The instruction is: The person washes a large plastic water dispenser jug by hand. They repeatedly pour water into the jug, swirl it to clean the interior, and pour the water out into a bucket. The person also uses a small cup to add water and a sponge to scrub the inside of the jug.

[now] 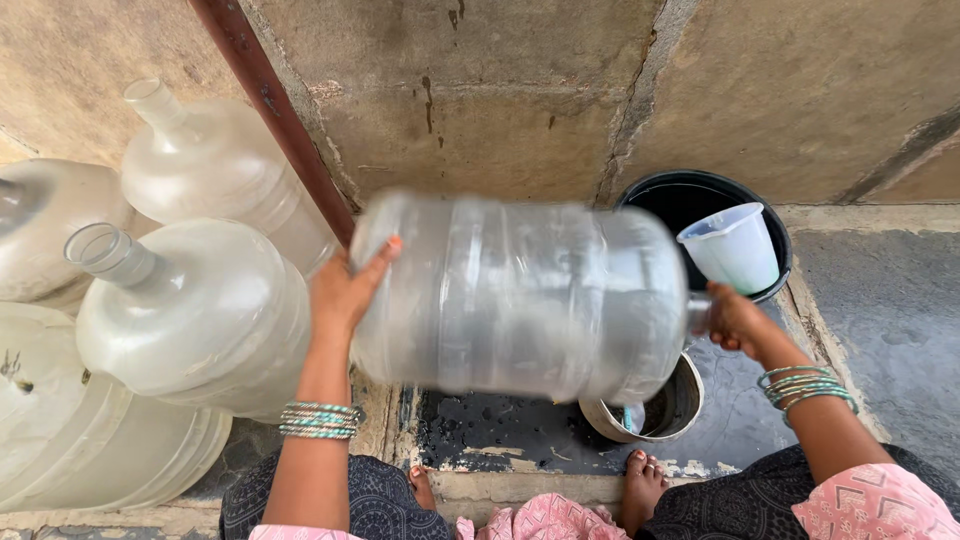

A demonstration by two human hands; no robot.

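Note:
I hold a large clear plastic water jug [520, 295] sideways in front of me; it is blurred with motion. My left hand [345, 290] is flat against its base on the left. My right hand [735, 320] grips its neck on the right, covering the mouth. Below the neck sits a small metal pot [672, 410] on the wet floor. Both wrists wear green bangles. My bare feet show at the bottom edge.
Several empty clear jugs [195, 310] are stacked at the left against the wall. A black bucket [775, 225] with a white plastic mug [735, 248] in it stands at the back right. A rusty pipe [280, 110] runs down the concrete wall.

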